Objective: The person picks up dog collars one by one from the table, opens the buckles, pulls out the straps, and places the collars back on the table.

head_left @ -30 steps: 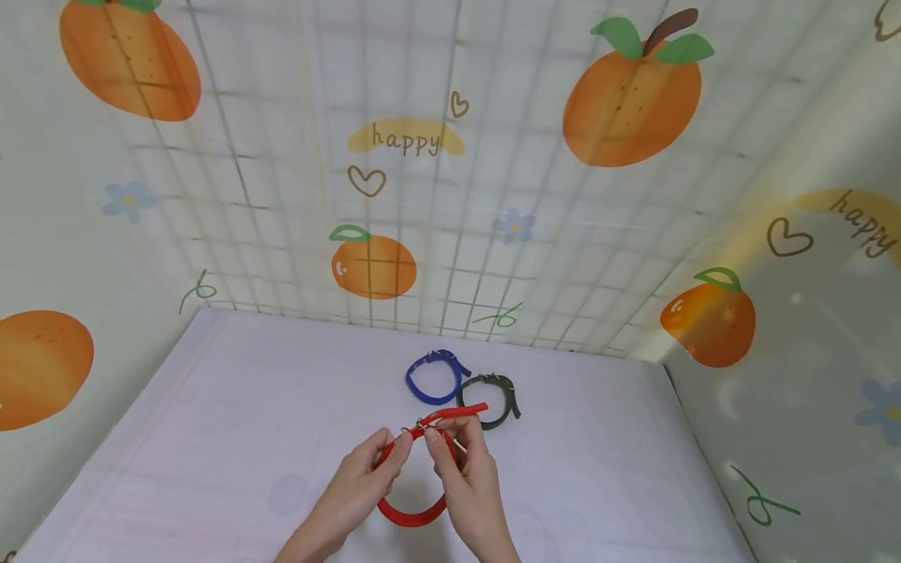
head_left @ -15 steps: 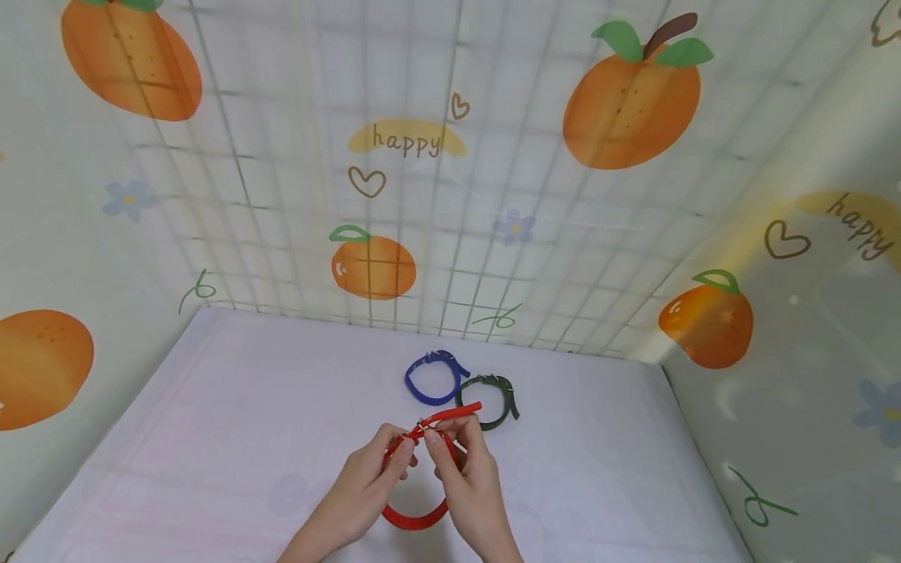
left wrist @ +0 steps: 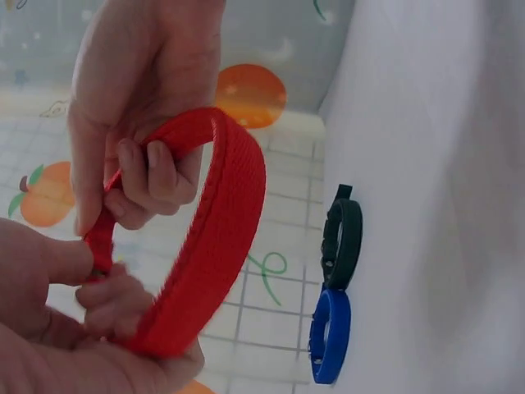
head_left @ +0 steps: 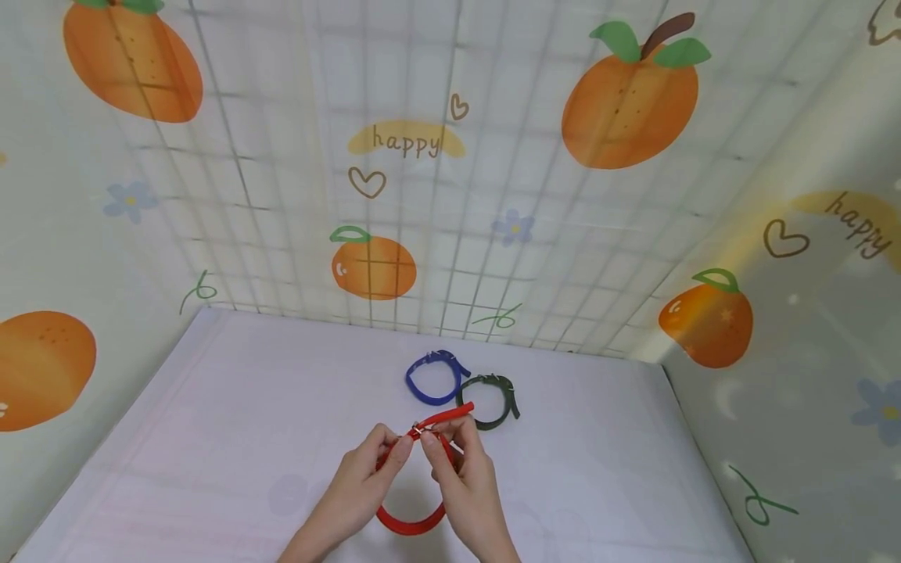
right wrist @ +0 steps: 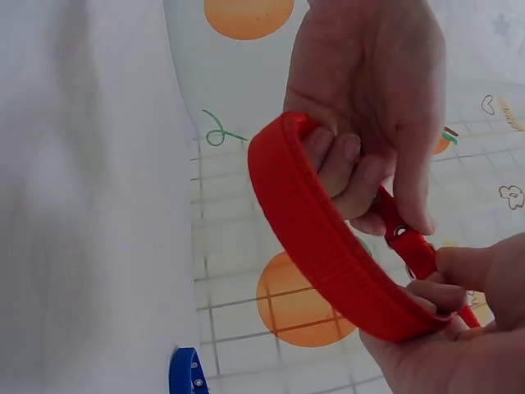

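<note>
Both hands hold a red buckle collar (head_left: 411, 528), a loop with metal fittings and a free strap end that points to the upper right. The left hand (head_left: 355, 478) pinches it left of the buckle, thumb on top. At the buckle's right side, the right hand (head_left: 466, 481) pinches the band between thumb and fingers. In the left wrist view the collar's wide woven band (left wrist: 217, 246) arcs between the two hands. A metal eyelet (right wrist: 400, 232) shows near the left thumb in the right wrist view. Fingers partly hide the buckle.
Beyond the hands a blue collar (head_left: 410, 383) and a dark green collar (head_left: 517, 407) lie buckled into loops, side by side on the white table (head_left: 211, 407). A fabric backdrop (head_left: 281, 234) printed with oranges surrounds the table's back and sides.
The red strap's free end has shifted slightly left through the buckle area. The left hand has slid a little along the collar; both hands keep hold. The blue and green collars stay put.
</note>
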Motion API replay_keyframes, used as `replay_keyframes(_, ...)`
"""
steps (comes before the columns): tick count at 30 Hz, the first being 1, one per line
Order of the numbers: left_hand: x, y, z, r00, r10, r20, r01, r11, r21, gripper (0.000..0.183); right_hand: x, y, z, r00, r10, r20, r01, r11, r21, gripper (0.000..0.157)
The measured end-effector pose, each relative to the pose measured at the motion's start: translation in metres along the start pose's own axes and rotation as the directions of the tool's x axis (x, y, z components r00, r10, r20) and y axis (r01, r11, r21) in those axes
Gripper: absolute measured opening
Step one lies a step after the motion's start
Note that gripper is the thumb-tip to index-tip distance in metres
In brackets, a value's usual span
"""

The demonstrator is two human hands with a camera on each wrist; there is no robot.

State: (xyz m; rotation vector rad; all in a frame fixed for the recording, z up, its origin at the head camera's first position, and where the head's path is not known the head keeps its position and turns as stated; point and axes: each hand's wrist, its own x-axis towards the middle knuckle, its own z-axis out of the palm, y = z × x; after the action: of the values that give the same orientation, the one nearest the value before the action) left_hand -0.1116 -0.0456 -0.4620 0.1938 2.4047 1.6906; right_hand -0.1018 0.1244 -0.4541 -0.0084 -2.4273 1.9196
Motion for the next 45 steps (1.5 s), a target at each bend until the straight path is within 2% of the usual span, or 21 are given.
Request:
replay_keyframes(5, 0.000, 0.002, 0.002, 0.996, -0.079, -0.047, 0.080, 0.997, 0.016, 0.047, -0.001, -0.001, 0.002, 0.999, 0.013, -0.037, -0.012, 0.999, 0.030, 0.031)
replay_keyframes(8, 0.000, 0.003, 0.002, 0.995, -0.090, -0.039, 0.092, 0.995, 0.027, 0.050, -0.001, -0.002, 0.003, 0.999, 0.023, -0.050, -0.020, 0.999, 0.046, 0.033)
replay_keyframes(11, 0.000, 0.002, 0.001, 0.998, -0.057, 0.004, 0.057, 0.997, 0.044, 0.049, -0.001, -0.002, 0.002, 0.998, 0.025, -0.058, -0.022, 0.998, 0.052, 0.034)
replay_keyframes(15, 0.001, 0.001, -0.003, 0.998, 0.032, 0.062, -0.033, 0.999, 0.030, 0.039, 0.000, -0.001, 0.000, 0.998, 0.010, -0.062, -0.006, 0.998, 0.056, 0.031)
replay_keyframes(19, 0.003, 0.001, -0.005, 0.992, 0.105, 0.063, -0.105, 0.994, 0.002, 0.034, 0.001, 0.002, -0.001, 0.999, 0.003, -0.036, -0.001, 0.998, 0.057, 0.031)
replay_keyframes(22, 0.003, 0.001, -0.007, 0.990, 0.119, 0.071, -0.119, 0.993, -0.005, 0.032, 0.001, 0.004, 0.000, 1.000, 0.012, -0.010, -0.011, 0.998, 0.058, 0.032)
replay_keyframes(26, 0.001, 0.001, -0.007, 0.994, 0.073, 0.075, -0.070, 0.997, -0.036, 0.030, 0.002, 0.007, 0.000, 1.000, 0.024, -0.006, -0.024, 0.998, 0.054, 0.032)
replay_keyframes(31, 0.001, 0.001, -0.003, 1.000, -0.006, 0.016, 0.007, 0.997, -0.076, 0.036, 0.002, 0.009, 0.000, 0.999, 0.051, -0.019, -0.050, 0.997, 0.053, 0.034)
replay_keyframes(37, 0.001, 0.002, 0.004, 0.995, -0.086, -0.045, 0.083, 0.995, -0.054, 0.042, 0.001, 0.010, 0.002, 0.996, 0.072, -0.050, -0.067, 0.994, 0.091, 0.035)
replay_keyframes(40, 0.001, 0.003, 0.006, 0.992, -0.090, -0.087, 0.086, 0.995, -0.040, 0.042, -0.001, 0.010, 0.004, 0.996, 0.064, -0.063, -0.058, 0.994, 0.095, 0.035)
replay_keyframes(42, 0.001, 0.003, 0.007, 0.993, -0.069, -0.099, 0.066, 0.997, -0.029, 0.040, -0.001, 0.010, 0.004, 0.997, 0.051, -0.065, -0.046, 0.995, 0.086, 0.035)
replay_keyframes(45, 0.001, 0.003, 0.005, 0.998, -0.023, -0.054, 0.022, 0.999, -0.023, 0.036, -0.001, 0.009, 0.003, 0.998, 0.027, -0.060, -0.023, 0.998, 0.064, 0.033)
